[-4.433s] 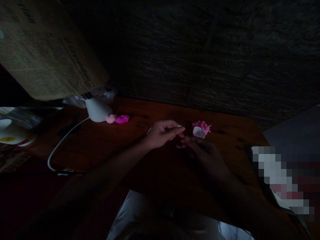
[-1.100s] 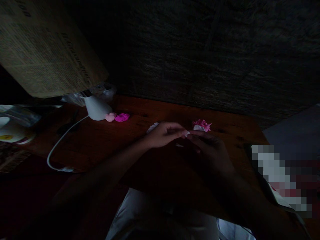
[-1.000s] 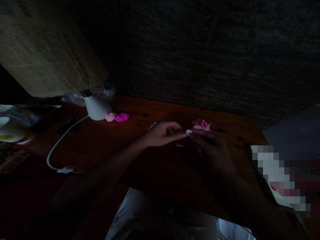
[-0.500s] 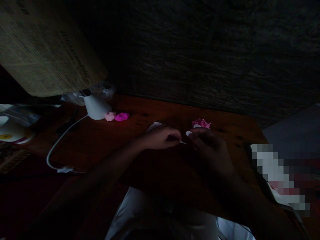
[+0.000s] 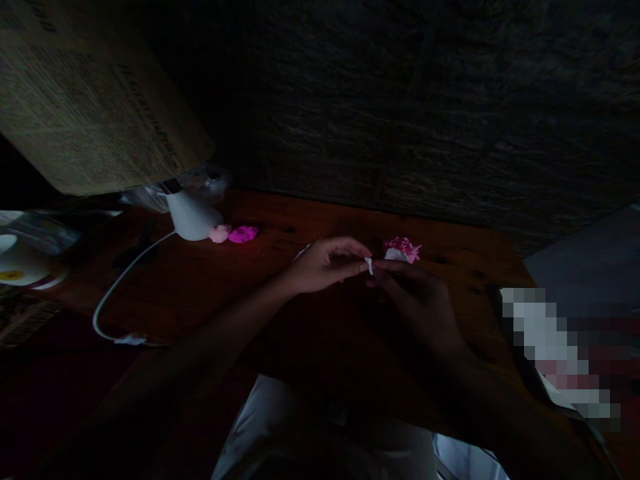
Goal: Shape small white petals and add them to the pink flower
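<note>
Over the middle of the table, my left hand [image 5: 327, 265] and my right hand [image 5: 423, 293] meet at the fingertips. Both pinch a small white clay piece [image 5: 369, 265], narrow and slightly bent. Just behind my right fingers lies a frilly pink clump [image 5: 404, 247] with a white part at its front. Something white [image 5: 303, 251] shows partly behind my left hand; most of it is hidden. A pale pink clay lump [image 5: 220, 233] and a bright magenta clay lump [image 5: 243, 234] sit side by side farther left.
A lamp with a white base [image 5: 193, 217] and a newsprint-patterned shade [image 5: 110, 113] stands at the left, its white cord [image 5: 107, 287] looping down. The wooden table [image 5: 320, 207] backs onto a dark stone-textured wall [image 5: 400, 120]. A blurred-out device [image 5: 550, 340] lies at the right.
My hands have come together. Before, the left held a thin white piece and the right a rounder white one, apart; now both sets of fingertips are on white clay at one spot.
</note>
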Demonstrator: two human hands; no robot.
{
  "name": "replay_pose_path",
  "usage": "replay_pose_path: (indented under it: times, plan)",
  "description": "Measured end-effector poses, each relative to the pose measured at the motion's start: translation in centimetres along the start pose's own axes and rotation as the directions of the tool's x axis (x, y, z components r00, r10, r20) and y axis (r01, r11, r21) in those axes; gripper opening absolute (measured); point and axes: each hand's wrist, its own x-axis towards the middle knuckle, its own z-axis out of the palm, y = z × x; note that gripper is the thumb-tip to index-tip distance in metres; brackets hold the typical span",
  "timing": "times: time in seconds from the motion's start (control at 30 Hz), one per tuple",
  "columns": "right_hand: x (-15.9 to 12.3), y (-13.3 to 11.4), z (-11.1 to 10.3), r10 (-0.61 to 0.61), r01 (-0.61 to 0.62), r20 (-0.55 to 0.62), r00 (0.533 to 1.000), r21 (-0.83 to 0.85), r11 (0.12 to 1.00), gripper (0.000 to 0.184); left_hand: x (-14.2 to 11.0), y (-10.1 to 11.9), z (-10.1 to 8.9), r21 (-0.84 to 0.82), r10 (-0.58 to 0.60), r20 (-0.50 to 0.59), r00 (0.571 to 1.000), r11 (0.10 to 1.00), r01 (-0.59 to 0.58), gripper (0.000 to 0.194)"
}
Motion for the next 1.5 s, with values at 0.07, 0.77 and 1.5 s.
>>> replay_pose_path:
  times: [0.07,0.77,1.5]
  plan:
    - [-0.1,-0.1,0.0,-0.005,0.005,0.005,1.0,-0.002,1.0,0.034,0.0,0.1,0.1,-0.024,-0.039,-0.012,0.999,0.999,0.039,0.02]
    - [-0.1,-0.6,-0.1,-0.121,0.118,-0.145,0.982,-0.025,0.993,0.015,0.0,-0.1,0.7,-0.226,-0.046,-0.072,0.996,0.974,0.029,0.028]
    - [-0.1,-1.0,0.1,-0.155,0.143,-0.188,0.97,-0.08,0.987,0.009,-0.2,-0.2,1.3,-0.091,-0.02,-0.134,0.991,0.996,0.008,0.026]
